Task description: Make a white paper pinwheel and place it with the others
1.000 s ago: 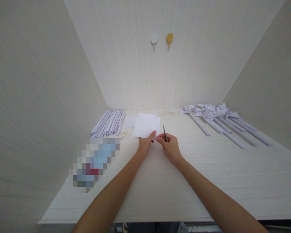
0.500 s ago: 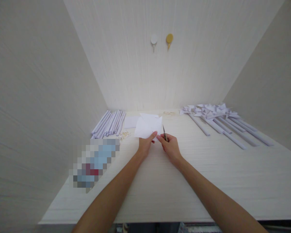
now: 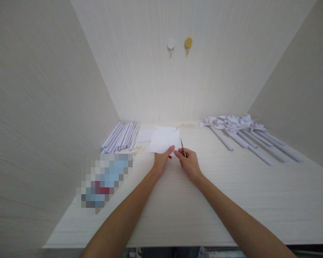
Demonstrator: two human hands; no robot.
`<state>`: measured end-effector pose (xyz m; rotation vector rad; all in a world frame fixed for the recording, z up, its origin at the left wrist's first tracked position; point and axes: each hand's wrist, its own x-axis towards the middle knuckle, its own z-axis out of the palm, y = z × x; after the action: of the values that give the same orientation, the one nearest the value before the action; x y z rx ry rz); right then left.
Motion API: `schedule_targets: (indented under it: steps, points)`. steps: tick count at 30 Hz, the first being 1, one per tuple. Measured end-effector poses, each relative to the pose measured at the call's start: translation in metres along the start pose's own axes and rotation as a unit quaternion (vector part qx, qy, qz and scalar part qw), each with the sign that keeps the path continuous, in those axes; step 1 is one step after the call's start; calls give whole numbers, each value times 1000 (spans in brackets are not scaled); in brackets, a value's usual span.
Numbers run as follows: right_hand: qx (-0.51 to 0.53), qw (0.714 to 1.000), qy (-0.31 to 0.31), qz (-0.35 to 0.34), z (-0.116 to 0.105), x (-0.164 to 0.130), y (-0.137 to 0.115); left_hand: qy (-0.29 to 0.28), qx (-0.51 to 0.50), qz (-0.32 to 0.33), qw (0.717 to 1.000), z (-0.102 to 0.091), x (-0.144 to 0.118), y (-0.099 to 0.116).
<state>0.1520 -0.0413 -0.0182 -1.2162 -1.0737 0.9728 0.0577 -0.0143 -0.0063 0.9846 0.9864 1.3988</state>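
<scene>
Steel scissors (image 3: 182, 147) (handles seemingly grip-hidden)

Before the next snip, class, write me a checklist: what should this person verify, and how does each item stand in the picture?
1. Left hand grips the white paper sheet at its near edge: ok.
2. Right hand holds the scissors, tips pointing away from the body: ok.
3. Left fingertips beside the blades, not between them: ok.
4. Blades lined up on a cut line: cannot tell.
5. Rolled paper tubes and paper pinwheels lie well aside on the table: ok.
</scene>
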Motion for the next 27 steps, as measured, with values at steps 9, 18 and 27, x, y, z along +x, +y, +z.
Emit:
schedule_targets:
  steps: [9,18,27]
  points:
    - [-60,998,13,-32,0,-2,-7,15,8,-4,1000,0,2,-2]
    - [-119,990,27,-65,0,-3,-9,15,14,-1,1000,1,0,0]
    - [-141,986,36,-83,-1,-2,-10,13,15,2,1000,0,3,-3]
